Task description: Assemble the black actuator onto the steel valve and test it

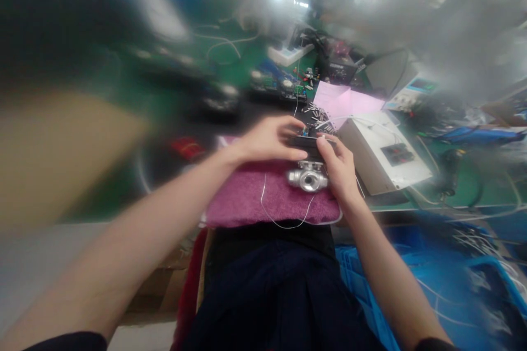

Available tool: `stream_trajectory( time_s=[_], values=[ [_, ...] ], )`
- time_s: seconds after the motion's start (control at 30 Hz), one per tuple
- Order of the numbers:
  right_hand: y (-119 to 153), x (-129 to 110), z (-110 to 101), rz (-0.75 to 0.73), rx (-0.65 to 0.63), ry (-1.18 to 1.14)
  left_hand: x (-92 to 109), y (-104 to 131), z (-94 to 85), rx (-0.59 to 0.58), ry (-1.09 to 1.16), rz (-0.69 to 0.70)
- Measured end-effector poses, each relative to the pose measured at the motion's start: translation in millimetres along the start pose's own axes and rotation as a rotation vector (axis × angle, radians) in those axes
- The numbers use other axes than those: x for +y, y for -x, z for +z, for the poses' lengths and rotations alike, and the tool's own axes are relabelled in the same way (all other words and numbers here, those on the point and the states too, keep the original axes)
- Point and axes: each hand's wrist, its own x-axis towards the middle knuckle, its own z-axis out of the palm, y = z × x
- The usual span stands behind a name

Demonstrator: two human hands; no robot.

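Note:
A black box-shaped valve actuator with small parts showing on its open top stands over a silver metal valve body with a round port facing me. My left hand grips the actuator's left side, its thumb low and its fingers curled near the top. On the other side my right hand is closed round the right edge, thumb on top. Beneath them lies a purple-pink towel. A thin pale wire loops over the towel's front edge. What the fingertips touch inside the actuator is too small to make out.
A white box with a dark panel stands to the right. Behind are pink paper sheets, scattered small metal pins and black units with round knobs. Blue crates sit below the bench at right.

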Motion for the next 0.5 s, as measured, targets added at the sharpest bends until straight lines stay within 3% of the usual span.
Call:
stream_trajectory(
  time_s=[0.5],
  values=[
    [2.4, -4.8, 1.6, 0.001, -0.014, 0.011, 3.8, 0.1, -4.6, -0.084, -0.118, 0.032]
  ],
)
